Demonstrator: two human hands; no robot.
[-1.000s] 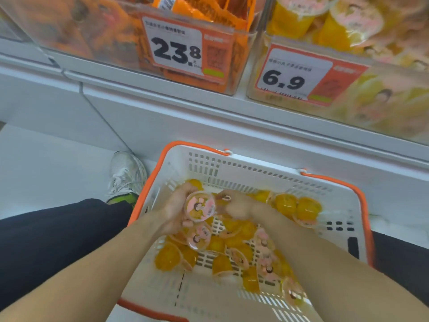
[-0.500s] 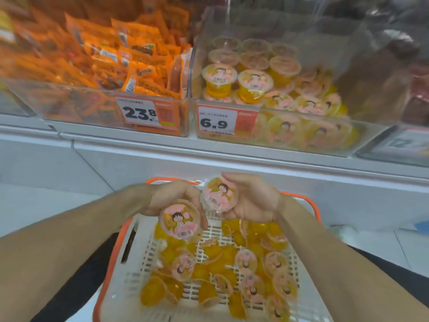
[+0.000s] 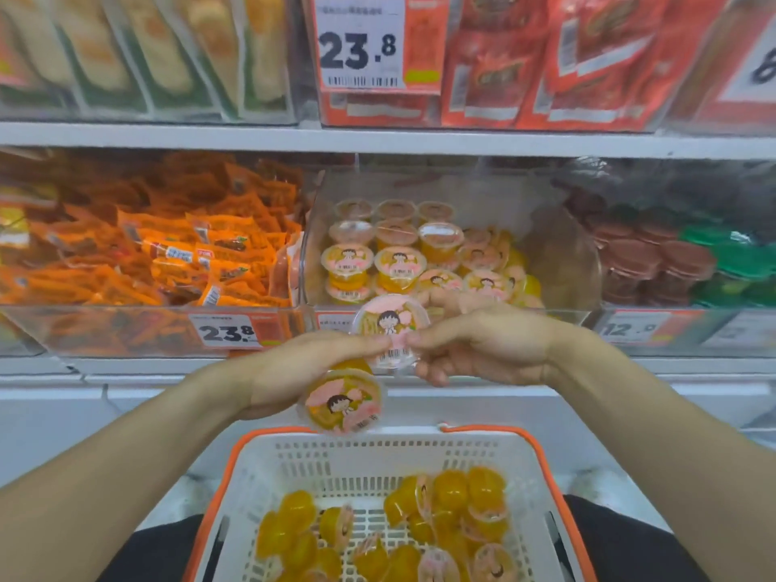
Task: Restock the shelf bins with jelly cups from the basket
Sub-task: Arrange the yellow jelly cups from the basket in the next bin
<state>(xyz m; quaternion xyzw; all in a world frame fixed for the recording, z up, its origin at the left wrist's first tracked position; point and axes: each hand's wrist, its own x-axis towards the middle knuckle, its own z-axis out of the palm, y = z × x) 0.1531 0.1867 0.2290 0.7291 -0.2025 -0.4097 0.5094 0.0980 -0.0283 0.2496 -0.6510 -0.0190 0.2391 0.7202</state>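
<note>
Both hands are raised above the basket [image 3: 378, 451], in front of the shelf bin [image 3: 558, 262]. The left hand [image 3: 302, 371] grips a jelly cup [image 3: 342, 407] with its lid tilted toward the camera, just over the basket's far rim. The right hand [image 3: 483, 346] pinches a second cup [image 3: 390, 329] by its edge, level with the bin's front wall; the left fingertips touch this cup too. More cups [image 3: 445, 510] lie loose in the basket, and others are stacked inside the bin.
</note>
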